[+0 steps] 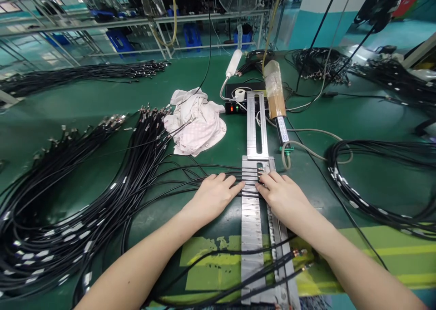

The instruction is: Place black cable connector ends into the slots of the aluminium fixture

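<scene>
Several thin black cables [173, 193] run from the left onto a slotted metal jig [251, 219] that points away from me. My left hand [215, 197] is closed over these cables at the jig's left edge, its foremost finger reaching onto the metal. On the jig's right side my right hand [284, 194] has its fingers pinched on a cable end, partly hidden by them. Small metal connectors [261, 170] show just beyond my right fingertips. Closer to me, more black cables [235, 285] with copper-coloured tips [299, 253] lie across the jig.
Large cable bundles [81, 228] fill the left side; a coil [361, 196] lies right. A crumpled cloth [197, 124], a black box [235, 106] with lit switches and a taped tool [275, 92] with a hose sit further back on the green table [136, 90].
</scene>
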Demonstrator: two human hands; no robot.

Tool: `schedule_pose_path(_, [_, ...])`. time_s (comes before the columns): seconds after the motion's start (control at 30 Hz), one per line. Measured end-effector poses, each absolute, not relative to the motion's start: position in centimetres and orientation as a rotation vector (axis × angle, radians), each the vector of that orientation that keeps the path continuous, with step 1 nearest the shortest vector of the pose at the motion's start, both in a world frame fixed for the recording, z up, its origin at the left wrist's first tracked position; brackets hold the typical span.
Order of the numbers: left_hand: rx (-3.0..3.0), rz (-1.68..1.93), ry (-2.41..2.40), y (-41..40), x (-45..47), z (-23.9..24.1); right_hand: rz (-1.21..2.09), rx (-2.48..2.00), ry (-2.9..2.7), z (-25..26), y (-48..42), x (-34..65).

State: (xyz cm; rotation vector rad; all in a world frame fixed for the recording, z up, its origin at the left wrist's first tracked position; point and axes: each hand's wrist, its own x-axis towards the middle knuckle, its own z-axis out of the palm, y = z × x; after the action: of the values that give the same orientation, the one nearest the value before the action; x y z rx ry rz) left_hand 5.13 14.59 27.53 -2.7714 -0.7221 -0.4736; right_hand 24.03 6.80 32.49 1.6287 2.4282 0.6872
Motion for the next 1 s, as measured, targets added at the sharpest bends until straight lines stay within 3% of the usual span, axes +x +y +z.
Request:
schedule_pose_path(0.3, [-2.664, -0.748, -0.514, 14.2, 6.5, 26.3, 0.405, 1.773, 2.849, 31.8, 7.5, 27.2])
schedule_pose_path(0.5, [-2.733, -0.733, -0.631, 15.0, 6.2, 26.1, 0.192, 1.874, 3.055, 31.8, 7.9, 28.8])
schedule_pose_path(0.7, [-3.163, -0.984, -0.874, 15.2, 4.8, 27.8, 0.131, 1.929, 3.105, 32.6, 7.4, 28.5])
schedule_pose_path(1.0, [-3.047, -0.651, -1.147, 15.2, 5.4, 27.7, 0.12, 2.025, 3.023, 33.0, 7.1, 28.7])
